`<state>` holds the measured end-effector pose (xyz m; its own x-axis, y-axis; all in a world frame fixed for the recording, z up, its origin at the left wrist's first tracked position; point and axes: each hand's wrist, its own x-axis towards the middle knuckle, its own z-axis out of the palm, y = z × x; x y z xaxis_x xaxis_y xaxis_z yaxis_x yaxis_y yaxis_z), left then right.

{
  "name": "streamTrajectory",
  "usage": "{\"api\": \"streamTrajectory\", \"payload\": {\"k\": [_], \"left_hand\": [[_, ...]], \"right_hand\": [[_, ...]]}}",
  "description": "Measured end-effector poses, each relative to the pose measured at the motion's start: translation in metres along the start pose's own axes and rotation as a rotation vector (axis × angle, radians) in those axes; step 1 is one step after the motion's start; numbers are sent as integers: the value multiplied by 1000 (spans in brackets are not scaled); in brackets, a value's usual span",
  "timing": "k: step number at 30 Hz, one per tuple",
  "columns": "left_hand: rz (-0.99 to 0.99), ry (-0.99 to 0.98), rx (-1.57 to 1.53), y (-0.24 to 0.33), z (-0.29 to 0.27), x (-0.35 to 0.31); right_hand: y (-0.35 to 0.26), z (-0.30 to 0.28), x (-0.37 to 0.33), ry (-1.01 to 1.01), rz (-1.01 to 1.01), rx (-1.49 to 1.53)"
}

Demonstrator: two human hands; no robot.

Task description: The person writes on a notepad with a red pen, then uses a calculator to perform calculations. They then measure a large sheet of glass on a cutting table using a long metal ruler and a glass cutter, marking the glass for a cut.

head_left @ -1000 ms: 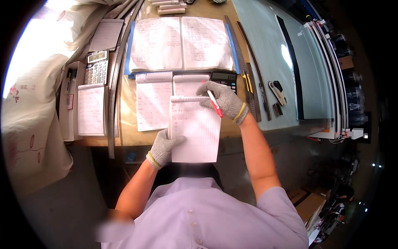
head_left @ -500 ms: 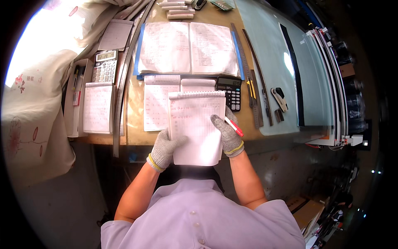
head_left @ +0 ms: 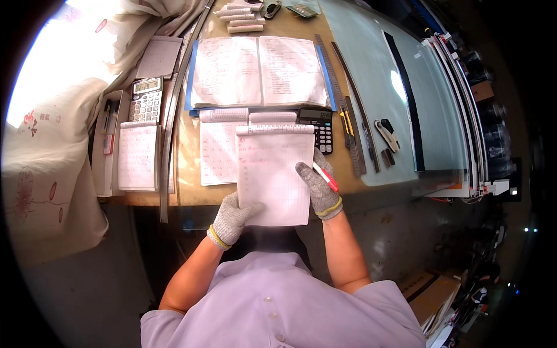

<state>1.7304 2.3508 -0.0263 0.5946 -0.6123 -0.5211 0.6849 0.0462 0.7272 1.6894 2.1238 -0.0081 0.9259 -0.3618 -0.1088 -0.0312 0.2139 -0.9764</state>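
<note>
Now, left hand [head_left: 231,219]: gloved, gripping the white spiral-bound paper notepad's [head_left: 272,174] lower left corner.
Right hand [head_left: 318,187]: gloved, clasping notepad's right edge and a red pen [head_left: 326,177].
Beyond right hand: black calculator [head_left: 321,129].

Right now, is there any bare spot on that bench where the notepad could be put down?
Hardly any near the hands. The wooden bench is papered over in front: note sheets, black calculator, open ledger. The freest patch is the glass sheet, between the rulers and the dark strip. Both gloved hands, left hand and right hand, hold the notepad.
</note>
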Motion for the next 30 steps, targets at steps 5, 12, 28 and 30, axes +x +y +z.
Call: {"api": "streamTrajectory", "payload": {"k": [5,12,28,30], "left_hand": [[32,48,3,7,-2,-2],[80,167,33,-1,-46,-5],[3,714,759,130,-377,-43],[-105,1032,1204,138,-374,-34]], "right_hand": [[2,-5,-10,-85,16,-210],[58,-28,-11,-16,83,-312],[150,-151,-39,512,-234,-1139],[145,-156,-34,496,-272,-1250]]}}
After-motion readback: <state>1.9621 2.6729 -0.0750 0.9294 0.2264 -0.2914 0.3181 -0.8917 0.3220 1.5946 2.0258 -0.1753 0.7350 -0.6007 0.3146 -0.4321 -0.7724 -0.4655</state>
